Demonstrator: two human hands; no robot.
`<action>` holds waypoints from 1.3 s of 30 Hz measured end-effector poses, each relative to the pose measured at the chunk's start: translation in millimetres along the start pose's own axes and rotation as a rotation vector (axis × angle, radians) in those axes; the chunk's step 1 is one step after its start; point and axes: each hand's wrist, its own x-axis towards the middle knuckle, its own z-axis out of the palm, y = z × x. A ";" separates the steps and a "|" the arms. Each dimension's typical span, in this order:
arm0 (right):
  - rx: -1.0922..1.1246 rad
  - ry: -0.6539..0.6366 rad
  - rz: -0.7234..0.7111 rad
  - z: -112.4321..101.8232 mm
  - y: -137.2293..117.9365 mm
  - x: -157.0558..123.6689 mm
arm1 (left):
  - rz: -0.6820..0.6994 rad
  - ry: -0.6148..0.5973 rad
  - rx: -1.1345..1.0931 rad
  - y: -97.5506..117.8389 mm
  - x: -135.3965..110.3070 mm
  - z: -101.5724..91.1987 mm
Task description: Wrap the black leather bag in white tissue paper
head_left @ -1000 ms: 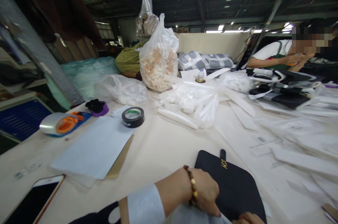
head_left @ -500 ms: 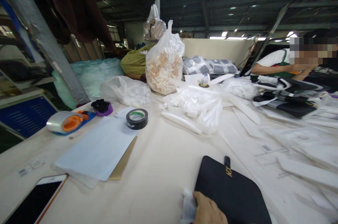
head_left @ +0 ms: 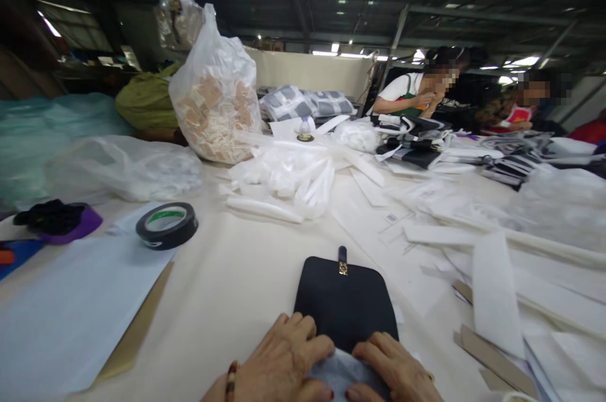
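Observation:
A black leather bag (head_left: 345, 301) lies flat on the table, its short strap with a gold-coloured clasp (head_left: 343, 268) pointing away from me. At its near end is a piece of thin, whitish tissue paper (head_left: 348, 369). My left hand (head_left: 284, 358) grips the paper's left side, fingers curled and thumb beneath, with its knuckles by the bag's lower left edge. On the other side my right hand (head_left: 395, 367) holds the paper the same way, close to the bag's lower right. The bag's near part is hidden by the paper and hands.
Black tape (head_left: 166, 226) sits on pale blue sheets (head_left: 85, 301) at left. Clear plastic wrapping (head_left: 288, 178) and a large bag of brown scraps (head_left: 215, 99) lie beyond. White strips (head_left: 497, 295) cover the right side. Two people work across the table.
The view has swung right, so things appear further left. Both my hands are now on the tissue paper; before, only one hand showed, at the bag's left edge beside the paper.

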 end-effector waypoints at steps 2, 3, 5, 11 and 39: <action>0.025 -0.069 0.031 -2.2 -2.9 2.1 | -0.024 -0.022 -0.041 1.6 1.1 -3.9; 0.041 -0.101 0.049 -3.2 -4.0 3.0 | -0.040 -0.036 -0.069 3.1 1.8 -6.0; 0.079 -0.133 0.083 -4.6 -5.1 3.8 | -0.085 -0.062 -0.129 6.3 3.1 -10.0; 0.093 -0.085 0.048 -3.4 -6.6 -3.4 | -0.189 -0.111 -0.219 11.1 1.5 -11.3; 0.034 -0.063 -0.009 -13.5 -15.8 -13.3 | -0.074 -0.186 0.113 23.1 -19.0 6.4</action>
